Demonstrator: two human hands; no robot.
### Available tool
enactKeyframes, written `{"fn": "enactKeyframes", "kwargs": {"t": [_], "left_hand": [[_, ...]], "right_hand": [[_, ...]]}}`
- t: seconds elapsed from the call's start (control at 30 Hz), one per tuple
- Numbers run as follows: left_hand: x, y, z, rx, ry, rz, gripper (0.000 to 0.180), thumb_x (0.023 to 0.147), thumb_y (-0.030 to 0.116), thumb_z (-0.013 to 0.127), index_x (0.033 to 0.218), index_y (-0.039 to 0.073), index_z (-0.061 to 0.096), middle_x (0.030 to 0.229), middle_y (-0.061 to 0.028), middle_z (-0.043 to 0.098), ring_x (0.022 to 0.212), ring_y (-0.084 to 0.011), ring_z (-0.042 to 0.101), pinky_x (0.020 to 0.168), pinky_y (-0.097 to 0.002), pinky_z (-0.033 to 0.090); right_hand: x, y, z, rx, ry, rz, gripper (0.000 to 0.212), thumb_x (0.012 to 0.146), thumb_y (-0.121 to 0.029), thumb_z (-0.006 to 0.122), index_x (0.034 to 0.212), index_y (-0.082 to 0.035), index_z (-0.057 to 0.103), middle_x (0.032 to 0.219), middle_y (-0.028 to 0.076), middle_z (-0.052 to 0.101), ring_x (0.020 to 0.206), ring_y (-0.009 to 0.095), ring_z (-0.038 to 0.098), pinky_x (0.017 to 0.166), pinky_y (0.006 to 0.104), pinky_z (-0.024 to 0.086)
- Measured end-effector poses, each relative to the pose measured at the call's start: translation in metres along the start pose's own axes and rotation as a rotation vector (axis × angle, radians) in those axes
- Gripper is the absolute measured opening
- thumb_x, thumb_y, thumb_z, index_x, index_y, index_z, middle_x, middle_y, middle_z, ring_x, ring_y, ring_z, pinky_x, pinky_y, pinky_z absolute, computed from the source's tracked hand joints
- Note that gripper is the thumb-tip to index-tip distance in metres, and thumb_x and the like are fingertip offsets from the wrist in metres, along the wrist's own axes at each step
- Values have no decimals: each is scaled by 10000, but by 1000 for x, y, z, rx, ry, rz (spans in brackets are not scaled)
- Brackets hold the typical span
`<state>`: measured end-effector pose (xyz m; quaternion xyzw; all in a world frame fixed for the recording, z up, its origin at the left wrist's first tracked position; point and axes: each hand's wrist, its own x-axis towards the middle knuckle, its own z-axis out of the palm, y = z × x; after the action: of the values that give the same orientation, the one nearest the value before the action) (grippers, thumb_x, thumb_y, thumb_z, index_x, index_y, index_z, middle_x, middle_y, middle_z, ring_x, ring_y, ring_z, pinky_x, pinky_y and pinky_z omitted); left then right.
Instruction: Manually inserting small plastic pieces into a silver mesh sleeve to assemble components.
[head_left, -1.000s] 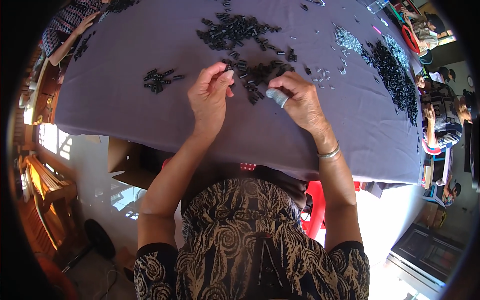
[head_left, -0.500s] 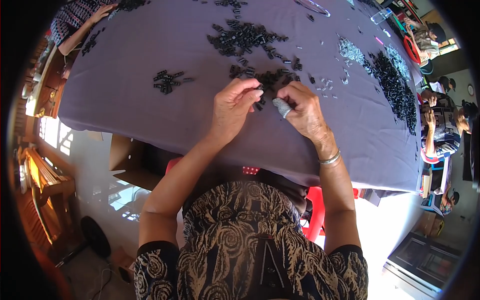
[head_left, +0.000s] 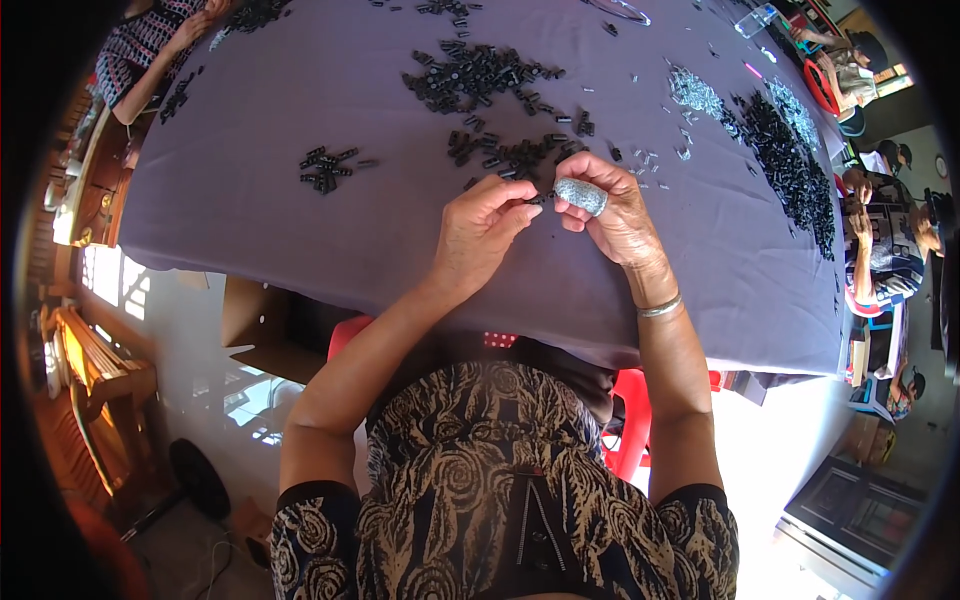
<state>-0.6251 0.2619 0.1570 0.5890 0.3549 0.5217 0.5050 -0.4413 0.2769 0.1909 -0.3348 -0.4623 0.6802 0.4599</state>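
Close in front of me, my left hand (head_left: 482, 232) pinches a small black cylindrical piece (head_left: 538, 199) between thumb and forefinger; much of it is hidden by the fingertips. My right hand (head_left: 622, 222) is beside it, fingers curled in, its thumb wrapped in a silver-grey covering (head_left: 580, 197). Whether the right fingers grip anything is too small to tell. Just beyond both hands lies a loose group of black cylindrical pieces (head_left: 515, 158), with a denser heap of black pieces (head_left: 470, 78) farther back.
A grey-purple cloth (head_left: 380, 230) covers the table. A small black cluster (head_left: 326, 168) sits to the left. At right are clear, shiny small pieces (head_left: 697, 92) and a long black heap (head_left: 785, 165). Other people work at the left and right edges. An open cardboard box (head_left: 245, 310) stands below.
My right hand has turned, bringing its wrapped thumb up, and moved in closer to my left hand. The left fingertips have shifted slightly right and down. At upper left, another person's hand has drawn back.
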Motion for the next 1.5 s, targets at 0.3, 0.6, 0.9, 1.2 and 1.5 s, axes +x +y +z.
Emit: {"fn": "enactKeyframes", "kwargs": {"t": [0.3,0.6,0.9,1.2,1.5], "left_hand": [[0,0,1,-5,-3,16,191,807,-7,665,996,-10,636,814,-30,561,690,-77,517,599,-215,427],[-1,-4,-1,187,-18,93,159,846,-8,624,1005,-16,625,873,-26,560,698,-70,555,571,-195,464],[0,-1,1,10,22,14,140,864,-18,594,1003,-31,610,875,-41,556,700,-88,575,608,-210,501],[3,1,2,68,70,45,133,875,-6,585,1003,-32,609,876,-41,555,714,-92,586,615,-215,510],[-2,6,2,12,46,47,175,872,-16,587,1046,-22,601,904,-33,553,760,-85,572,620,-214,488]], "right_hand": [[3,7,-1,-109,11,-16,123,864,-102,638,960,-33,603,777,-5,601,662,41,543,530,192,418],[4,9,2,-179,-6,-69,93,868,-87,630,927,-33,584,798,-15,585,680,45,542,536,192,426],[10,15,3,-16,-31,2,94,872,-80,615,943,-39,569,785,9,574,617,62,523,542,216,449],[13,17,5,-99,-46,-31,81,886,-80,595,955,-48,566,782,1,562,682,58,523,563,217,456],[5,6,4,155,-29,80,244,923,-302,561,973,-64,578,770,12,563,671,75,502,534,229,414]]}}
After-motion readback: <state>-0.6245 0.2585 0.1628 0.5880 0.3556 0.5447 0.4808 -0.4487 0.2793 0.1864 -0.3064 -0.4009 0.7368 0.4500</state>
